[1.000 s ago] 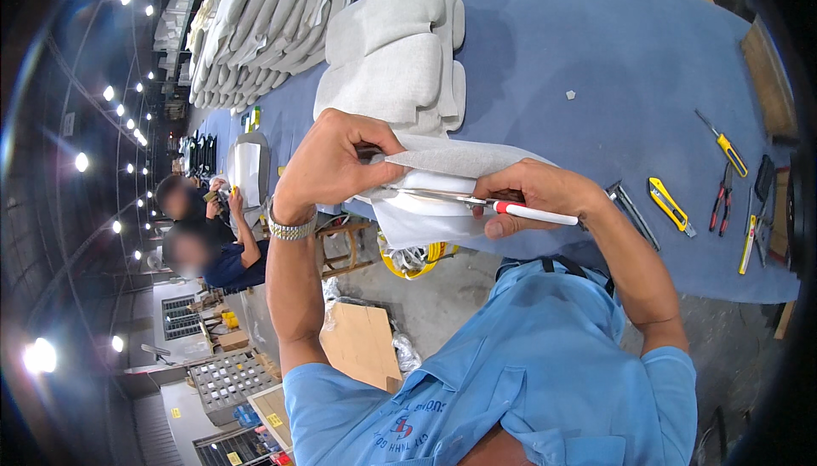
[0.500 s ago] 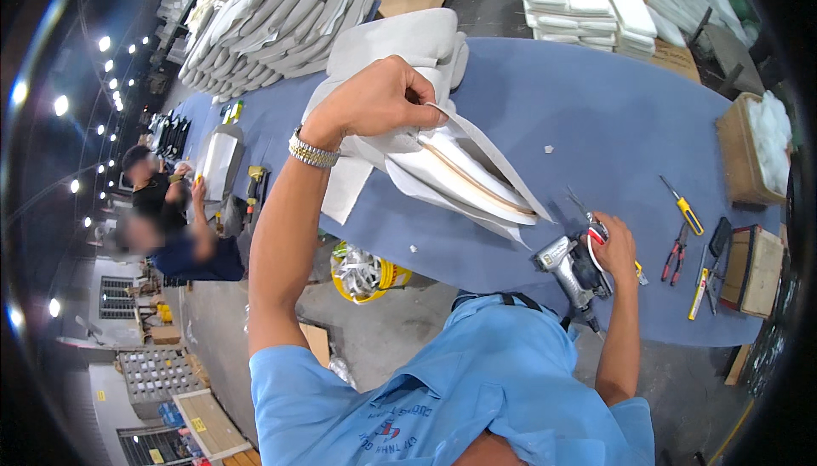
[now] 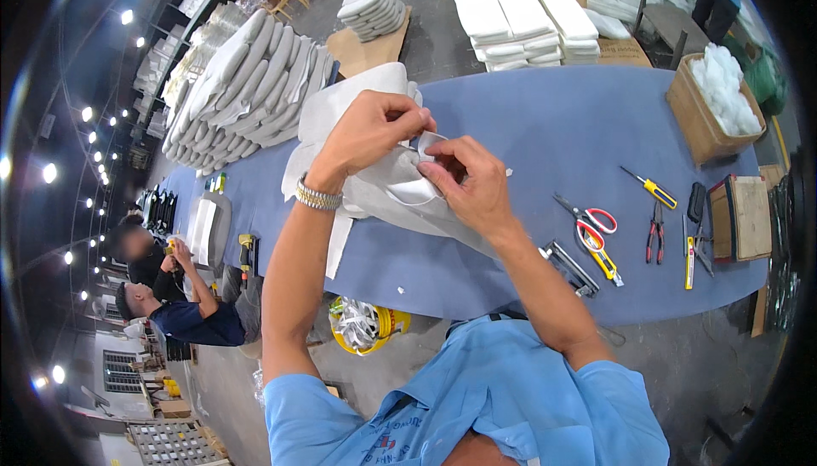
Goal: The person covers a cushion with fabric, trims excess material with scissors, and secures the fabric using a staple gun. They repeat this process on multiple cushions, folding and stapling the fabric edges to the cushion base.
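Note:
A light grey fabric cover [image 3: 400, 181] with white padding lies on the table in front of me. My left hand [image 3: 370, 130] is closed, thumb and fingers pinching the cover's raised edge. Close beside it, my right hand [image 3: 472, 183] pinches the same edge from the right. Fingers hide part of the fold between them. Scissors [image 3: 594, 226] with red and white handles rest to the right of my right forearm, by a yellow utility knife [image 3: 602, 262]. A metal staple gun [image 3: 568, 268] lies partly behind that forearm.
On the blue table [image 3: 545, 117] are a yellow screwdriver [image 3: 657, 194], red pliers [image 3: 654, 236] and another knife [image 3: 689, 262]. A carton of white stuffing [image 3: 723, 96] stands at right. Stacked grey cushions [image 3: 247, 96] rise at left; a yellow bucket [image 3: 387, 325] sits below. Two people work farther left.
My right hand has left the scissors beside the staple gun and moved up-left to the cover's edge. My left hand still pinches the cover, whose opening is now folded closer together. The view has shifted.

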`<state>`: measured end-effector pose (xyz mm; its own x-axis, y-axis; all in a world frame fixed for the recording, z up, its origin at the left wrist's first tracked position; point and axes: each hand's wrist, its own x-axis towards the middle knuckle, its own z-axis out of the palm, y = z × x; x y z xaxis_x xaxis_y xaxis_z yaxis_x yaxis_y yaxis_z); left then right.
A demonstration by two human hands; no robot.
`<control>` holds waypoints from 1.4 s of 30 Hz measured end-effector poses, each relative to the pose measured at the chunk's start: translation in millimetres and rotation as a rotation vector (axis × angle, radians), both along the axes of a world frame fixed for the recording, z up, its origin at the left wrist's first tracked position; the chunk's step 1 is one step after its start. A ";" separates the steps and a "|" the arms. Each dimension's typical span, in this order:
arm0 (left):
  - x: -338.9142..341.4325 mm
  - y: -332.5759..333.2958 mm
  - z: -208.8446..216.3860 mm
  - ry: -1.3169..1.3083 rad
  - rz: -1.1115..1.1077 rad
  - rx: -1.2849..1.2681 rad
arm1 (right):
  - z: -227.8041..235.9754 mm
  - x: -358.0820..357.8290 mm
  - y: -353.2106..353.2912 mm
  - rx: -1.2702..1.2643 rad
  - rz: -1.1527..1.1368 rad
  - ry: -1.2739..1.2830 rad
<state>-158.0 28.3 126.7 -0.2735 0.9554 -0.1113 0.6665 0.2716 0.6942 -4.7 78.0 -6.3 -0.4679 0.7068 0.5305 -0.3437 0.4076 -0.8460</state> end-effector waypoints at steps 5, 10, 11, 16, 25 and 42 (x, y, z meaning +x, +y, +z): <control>-8.2 -11.1 -15.7 -0.279 0.035 0.314 | -23.2 -2.7 4.2 -0.299 0.161 0.083; -16.8 -35.7 -12.1 0.134 -0.237 0.379 | -33.9 28.1 15.3 -0.493 0.075 0.263; -21.8 -48.2 -12.1 0.315 -0.253 0.319 | -42.3 38.8 16.8 -0.478 0.037 0.233; -71.6 -118.9 -45.6 0.591 0.005 0.210 | -87.3 96.0 5.9 -0.646 -0.044 0.307; -61.1 -197.7 -102.3 0.427 0.346 0.384 | 84.2 -1.6 -88.8 0.087 0.184 0.488; -79.3 -331.1 -212.6 0.139 0.652 0.462 | 8.0 -111.2 -248.8 0.395 0.557 -0.569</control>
